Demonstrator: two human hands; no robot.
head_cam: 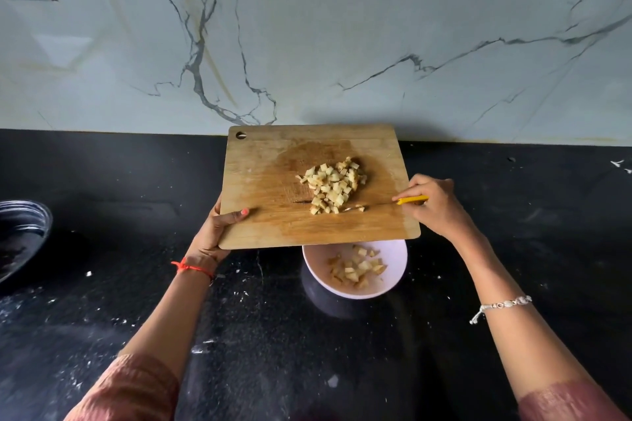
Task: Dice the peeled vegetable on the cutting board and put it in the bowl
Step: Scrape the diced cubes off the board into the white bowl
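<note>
While the left hand [219, 229] clamps the near-left corner of the board [273, 161], thumb on top and fingers underneath, the board is held off the counter [102, 181] with its near edge over the bowl. From that grip the dice [333, 184] lie off to the right and a little beyond, heaped right of the board's middle, so they are nearer the other hand. The heap runs long from far to near, its near end trailing a few loose bits toward the board's edge. The bowl [396, 267] sits just nearside of that edge, almost straight below the heap, its far rim hidden under the board and some dice already in it. The knife [412, 200] lies crosswise, roughly level with the near edge, its thin blade seen edge-on and reaching left to the heap's near end. The right hand [437, 208] is curled round the yellow handle at the board's right side. To sweep the heap down, the blade would probably need to go beyond it first, then draw toward the bowl.
</note>
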